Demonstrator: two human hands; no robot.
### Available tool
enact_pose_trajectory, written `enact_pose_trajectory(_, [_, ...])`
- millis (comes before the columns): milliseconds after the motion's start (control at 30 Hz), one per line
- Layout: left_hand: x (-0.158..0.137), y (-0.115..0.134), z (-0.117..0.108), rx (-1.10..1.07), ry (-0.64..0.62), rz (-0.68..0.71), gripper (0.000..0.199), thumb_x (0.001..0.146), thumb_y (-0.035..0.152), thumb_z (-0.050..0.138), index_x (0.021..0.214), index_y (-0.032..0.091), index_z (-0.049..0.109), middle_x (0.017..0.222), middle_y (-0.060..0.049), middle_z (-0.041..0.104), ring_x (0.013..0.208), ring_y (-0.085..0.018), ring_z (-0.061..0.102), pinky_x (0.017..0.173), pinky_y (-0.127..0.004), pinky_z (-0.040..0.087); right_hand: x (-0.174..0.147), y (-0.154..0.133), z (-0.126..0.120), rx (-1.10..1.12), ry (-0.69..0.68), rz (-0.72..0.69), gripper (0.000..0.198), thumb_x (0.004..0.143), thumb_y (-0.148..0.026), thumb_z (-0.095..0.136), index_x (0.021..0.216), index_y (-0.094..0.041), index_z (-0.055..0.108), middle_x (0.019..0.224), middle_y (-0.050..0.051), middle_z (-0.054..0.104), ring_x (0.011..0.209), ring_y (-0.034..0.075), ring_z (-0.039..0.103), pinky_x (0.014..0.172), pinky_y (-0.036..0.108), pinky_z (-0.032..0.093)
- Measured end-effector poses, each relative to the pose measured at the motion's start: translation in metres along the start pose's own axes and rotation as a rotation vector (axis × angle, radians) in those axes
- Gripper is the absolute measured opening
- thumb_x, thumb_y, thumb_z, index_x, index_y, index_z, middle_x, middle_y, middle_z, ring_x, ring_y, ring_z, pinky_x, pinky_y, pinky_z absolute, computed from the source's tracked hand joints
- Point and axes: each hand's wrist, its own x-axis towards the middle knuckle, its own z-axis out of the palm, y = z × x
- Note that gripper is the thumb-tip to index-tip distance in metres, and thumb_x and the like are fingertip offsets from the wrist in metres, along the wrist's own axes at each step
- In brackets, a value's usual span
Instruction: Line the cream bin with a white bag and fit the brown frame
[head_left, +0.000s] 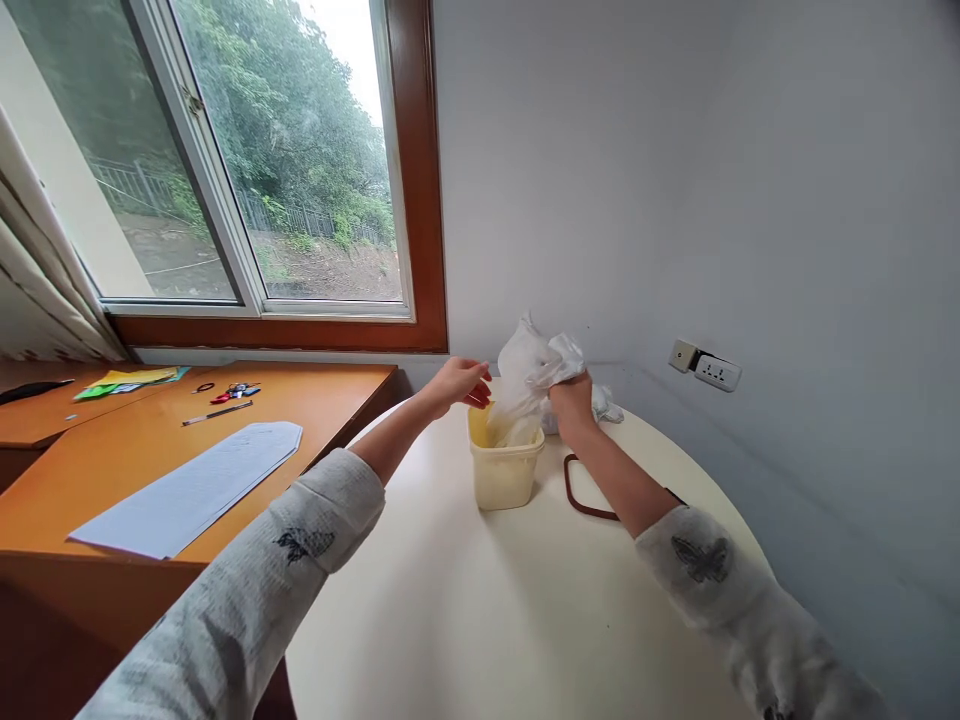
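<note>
Thin white plastic bag [523, 365] | gripped by right fingers [576, 381] | hung partly inside boxy pale-yellow plastic tub [504, 482] | left fingers [477, 374] held apart

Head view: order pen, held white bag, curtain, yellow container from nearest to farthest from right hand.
1. White bag: in the right hand.
2. Yellow container: left, on the table.
3. Pen: farther left, on the desk.
4. Curtain: far left, by the window.

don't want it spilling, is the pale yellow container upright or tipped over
Upright: the pale yellow container stands base-down on the round white table, its open top facing up.
</note>
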Motion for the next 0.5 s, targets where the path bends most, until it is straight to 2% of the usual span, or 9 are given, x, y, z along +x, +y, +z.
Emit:
enact_pose_trajectory(67, [-0.005,0.01,-0.005,-0.139,-0.055,0.003,0.045,0.076,0.059,0.048,0.078,0.014,0.053,0.068,-0.009,0.062,0.065,-0.021,0.064,0.068,-0.038,0.052,-0.009,0.005,0.004,-0.007,-0.074,0.024,0.03,0.058,-0.021,0.058,0.088,-0.018,0.054,0.082,0.002,0.063,0.073,0.015,0.055,0.068,0.029,0.048])
enact_pose_trajectory(133, [-0.011,0.021,-0.007,-0.296,-0.161,-0.021,0.055,0.07,0.067,0.05,0.085,0.014,0.054,0.073,-0.009,0.063,0.07,-0.022,0.064,0.07,-0.04,0.052,-0.015,0.003,0.007,-0.029,-0.183,0.009,0.03,0.058,-0.023,0.061,0.086,-0.018,0.054,0.081,0.002,0.063,0.073,0.016,0.056,0.067,0.03,0.049])
enact_pose_trajectory(200, [-0.015,0.029,-0.007,-0.398,-0.252,-0.032,0.056,0.066,0.065,0.057,0.088,0.014,0.056,0.074,-0.008,0.063,0.07,-0.021,0.063,0.069,-0.038,0.051,-0.02,-0.004,0.008,-0.069,-0.334,-0.04,0.031,0.059,-0.024,0.063,0.088,-0.019,0.054,0.083,0.001,0.062,0.075,0.016,0.056,0.07,0.03,0.049])
enact_pose_trajectory(233, [-0.016,0.031,-0.006,-0.409,-0.259,-0.022,0.053,0.064,0.06,0.063,0.087,0.013,0.058,0.073,-0.007,0.063,0.069,-0.02,0.063,0.068,-0.035,0.051,-0.021,-0.009,0.007,-0.083,-0.421,-0.064,0.034,0.058,-0.024,0.064,0.091,-0.019,0.054,0.085,0.001,0.061,0.077,0.016,0.057,0.072,0.03,0.048])
enact_pose_trajectory(300, [-0.018,0.03,-0.002,-0.38,-0.195,0.016,0.042,0.059,0.044,0.074,0.08,0.01,0.061,0.069,-0.006,0.063,0.064,-0.016,0.061,0.064,-0.028,0.049,-0.025,-0.021,0.004,-0.091,-0.602,-0.075,0.05,0.054,-0.023,0.069,0.101,-0.02,0.052,0.093,0.002,0.061,0.084,0.017,0.057,0.078,0.03,0.048])
enact_pose_trajectory(400, [-0.02,0.023,0.006,-0.38,-0.098,0.028,0.029,0.053,0.025,0.079,0.07,0.009,0.062,0.06,-0.002,0.06,0.055,-0.012,0.057,0.057,-0.023,0.045,-0.03,-0.037,-0.005,-0.065,-0.872,0.028,0.07,0.051,-0.024,0.073,0.117,-0.02,0.048,0.105,0.004,0.061,0.096,0.019,0.057,0.084,0.032,0.047])
enact_pose_trajectory(467, [-0.021,0.019,0.01,-0.408,-0.079,0.02,0.024,0.055,0.022,0.078,0.068,0.01,0.061,0.056,0.0,0.059,0.051,-0.011,0.055,0.054,-0.023,0.044,-0.033,-0.043,-0.01,-0.046,-0.981,0.121,0.069,0.055,-0.028,0.072,0.119,-0.021,0.049,0.108,0.005,0.061,0.099,0.02,0.057,0.086,0.033,0.046])
enact_pose_trajectory(500, [-0.021,0.017,0.011,-0.426,-0.068,0.017,0.022,0.058,0.023,0.076,0.068,0.01,0.061,0.055,0.0,0.059,0.05,-0.011,0.055,0.054,-0.024,0.045,-0.035,-0.043,-0.011,-0.042,-0.988,0.151,0.066,0.057,-0.029,0.071,0.119,-0.022,0.05,0.109,0.005,0.061,0.101,0.02,0.057,0.086,0.033,0.046])
